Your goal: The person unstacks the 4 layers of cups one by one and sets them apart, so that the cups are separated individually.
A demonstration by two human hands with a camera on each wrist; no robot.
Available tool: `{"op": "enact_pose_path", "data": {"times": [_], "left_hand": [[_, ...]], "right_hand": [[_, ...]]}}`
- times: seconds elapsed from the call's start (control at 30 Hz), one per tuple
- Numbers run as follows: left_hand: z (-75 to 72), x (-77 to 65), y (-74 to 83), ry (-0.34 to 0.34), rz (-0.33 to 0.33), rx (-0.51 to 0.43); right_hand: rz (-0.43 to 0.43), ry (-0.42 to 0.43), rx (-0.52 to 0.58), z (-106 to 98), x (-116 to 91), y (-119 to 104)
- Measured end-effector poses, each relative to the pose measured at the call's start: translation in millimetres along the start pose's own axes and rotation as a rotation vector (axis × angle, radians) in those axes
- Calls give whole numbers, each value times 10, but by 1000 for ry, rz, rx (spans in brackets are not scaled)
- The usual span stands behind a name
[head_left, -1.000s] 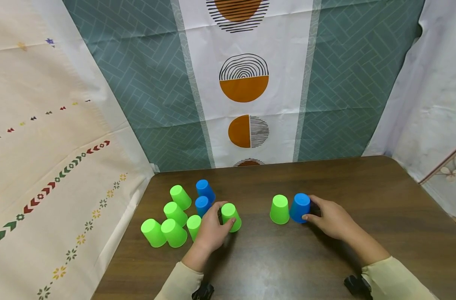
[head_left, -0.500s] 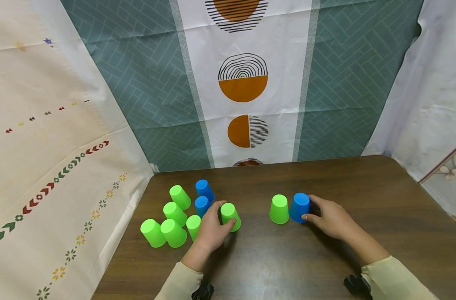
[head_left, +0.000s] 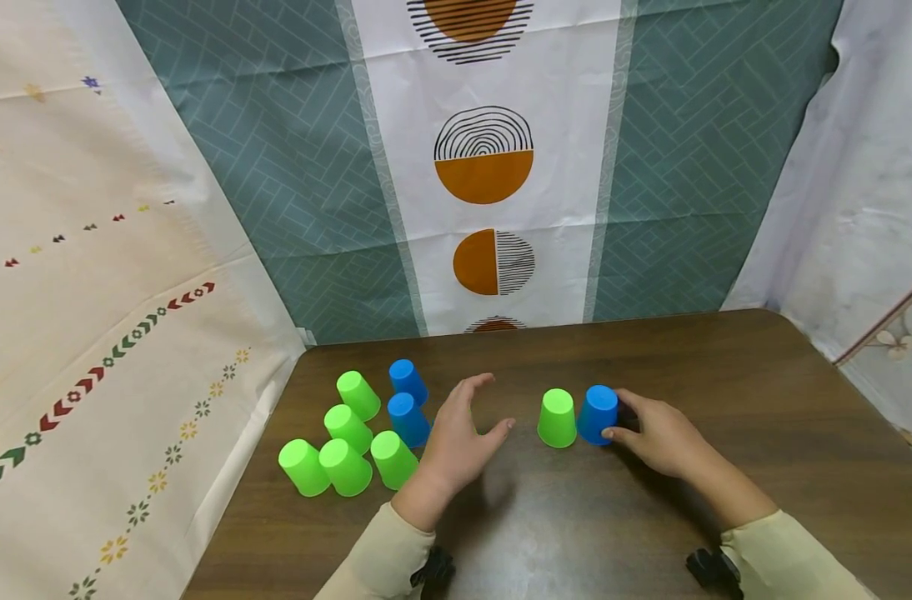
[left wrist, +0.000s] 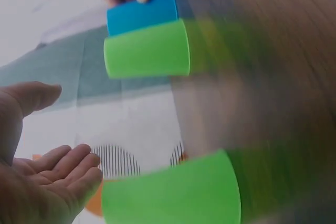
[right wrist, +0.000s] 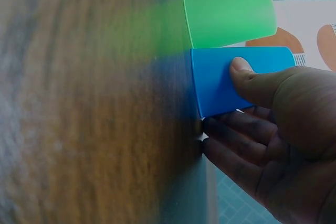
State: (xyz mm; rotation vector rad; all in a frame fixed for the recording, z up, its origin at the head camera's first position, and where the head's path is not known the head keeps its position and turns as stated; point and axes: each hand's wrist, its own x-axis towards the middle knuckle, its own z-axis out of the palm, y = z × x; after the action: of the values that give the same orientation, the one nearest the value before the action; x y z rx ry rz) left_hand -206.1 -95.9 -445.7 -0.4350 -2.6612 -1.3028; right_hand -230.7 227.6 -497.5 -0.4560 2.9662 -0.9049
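Note:
My right hand (head_left: 662, 437) holds an upside-down blue cup (head_left: 598, 415) by its side. In the right wrist view its thumb (right wrist: 242, 66) presses the blue wall, with the fingers on the other side. An upside-down green cup (head_left: 557, 418) stands just left of that blue one. My left hand (head_left: 456, 437) is raised with thumb and fingers spread, holding nothing. Below its palm in the left wrist view is another green cup (left wrist: 170, 195), hidden behind the hand in the head view.
Left of my left hand stand several upside-down green cups (head_left: 346, 467) and two blue cups (head_left: 408, 420) in a loose cluster. The brown wooden table (head_left: 576, 525) meets a patterned cloth (head_left: 351, 275) at its back edge.
My left hand has let go of the green cup, opened its fingers and moved up and right. My right hand and its blue cup have stayed in place.

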Motion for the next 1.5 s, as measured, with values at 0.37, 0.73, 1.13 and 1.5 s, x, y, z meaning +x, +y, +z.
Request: {"op": "enact_pose_path", "data": {"times": [0.37, 0.73, 1.13, 1.5], "left_hand": [[482, 178, 150, -141, -6, -78], [779, 346, 126, -160, -115, -4], [798, 277, 130, -155, -107, 12], [582, 160, 192, -126, -53, -141]], "right_hand": [[0, 9, -8, 19, -11, -4], [4, 7, -6, 6, -1, -28], [4, 11, -6, -3, -10, -30], [7, 9, 1, 14, -13, -32]]}}
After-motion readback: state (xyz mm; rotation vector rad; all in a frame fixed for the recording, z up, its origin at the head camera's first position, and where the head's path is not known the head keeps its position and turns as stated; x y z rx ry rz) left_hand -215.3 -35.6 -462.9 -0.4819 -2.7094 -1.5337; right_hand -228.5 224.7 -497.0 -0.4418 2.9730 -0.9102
